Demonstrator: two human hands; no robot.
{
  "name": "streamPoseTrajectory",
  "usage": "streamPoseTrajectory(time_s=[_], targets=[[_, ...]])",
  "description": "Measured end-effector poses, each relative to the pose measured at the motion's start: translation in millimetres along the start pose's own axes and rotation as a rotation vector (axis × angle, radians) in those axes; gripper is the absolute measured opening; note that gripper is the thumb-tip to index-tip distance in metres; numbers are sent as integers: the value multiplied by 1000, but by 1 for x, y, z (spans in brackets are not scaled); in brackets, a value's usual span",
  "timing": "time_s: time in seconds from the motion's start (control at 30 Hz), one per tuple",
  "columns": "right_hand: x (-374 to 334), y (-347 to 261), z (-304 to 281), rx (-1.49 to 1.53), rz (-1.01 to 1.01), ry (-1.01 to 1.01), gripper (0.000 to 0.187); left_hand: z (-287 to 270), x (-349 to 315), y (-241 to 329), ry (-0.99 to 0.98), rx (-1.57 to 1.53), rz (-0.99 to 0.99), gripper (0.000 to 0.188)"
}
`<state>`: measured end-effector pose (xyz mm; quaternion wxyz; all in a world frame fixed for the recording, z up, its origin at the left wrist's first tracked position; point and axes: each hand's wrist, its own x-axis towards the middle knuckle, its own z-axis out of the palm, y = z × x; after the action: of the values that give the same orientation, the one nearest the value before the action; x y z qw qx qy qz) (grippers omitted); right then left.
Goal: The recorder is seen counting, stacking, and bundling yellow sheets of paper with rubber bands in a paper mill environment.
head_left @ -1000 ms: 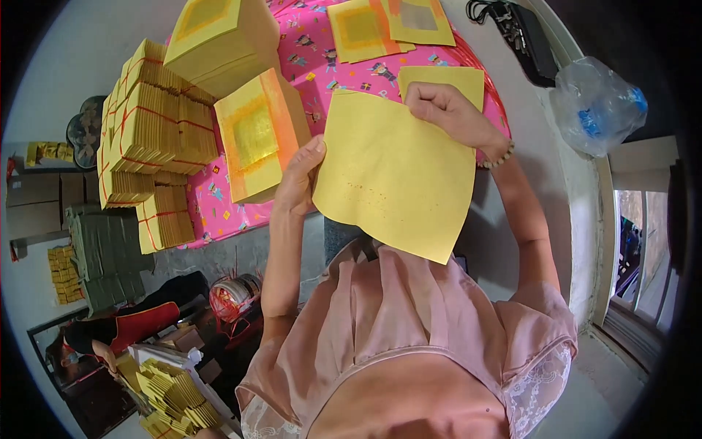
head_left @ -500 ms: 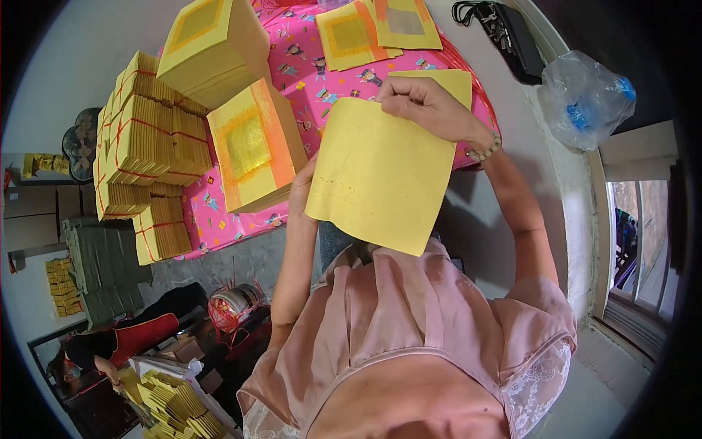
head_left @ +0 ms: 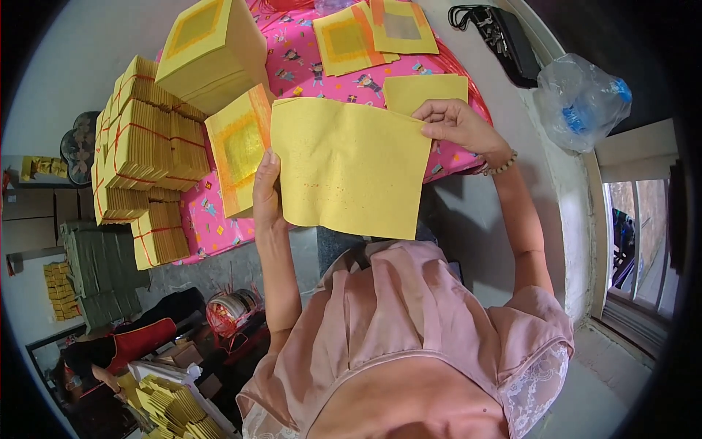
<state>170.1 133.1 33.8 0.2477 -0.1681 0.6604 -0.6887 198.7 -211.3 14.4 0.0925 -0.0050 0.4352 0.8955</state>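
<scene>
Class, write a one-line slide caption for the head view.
Both hands, left hand and right hand, hold a yellow paper sheet above a pink table.

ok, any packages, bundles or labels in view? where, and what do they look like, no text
Yellow sheet: held up between left hand and right hand, plain, rectangular.
Tied bundles: stacked left on the pink cloth, yellow blocks with red string.
Gold-foil stack: beside left hand, orange-edged.
Big block: top, yellow, box-shaped.
Plastic bag: right, clear with something blue inside.
Loose squares: top centre.
</scene>
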Motion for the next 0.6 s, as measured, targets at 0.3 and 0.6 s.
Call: streamPoseTrajectory(time_s=[0.3, 0.6], targets=[[4, 9, 30, 118, -210, 68, 46, 6, -4, 1, 84, 73, 80, 28], [14, 17, 60, 469, -171, 442, 36, -10, -10, -15, 99, 87, 167, 23]])
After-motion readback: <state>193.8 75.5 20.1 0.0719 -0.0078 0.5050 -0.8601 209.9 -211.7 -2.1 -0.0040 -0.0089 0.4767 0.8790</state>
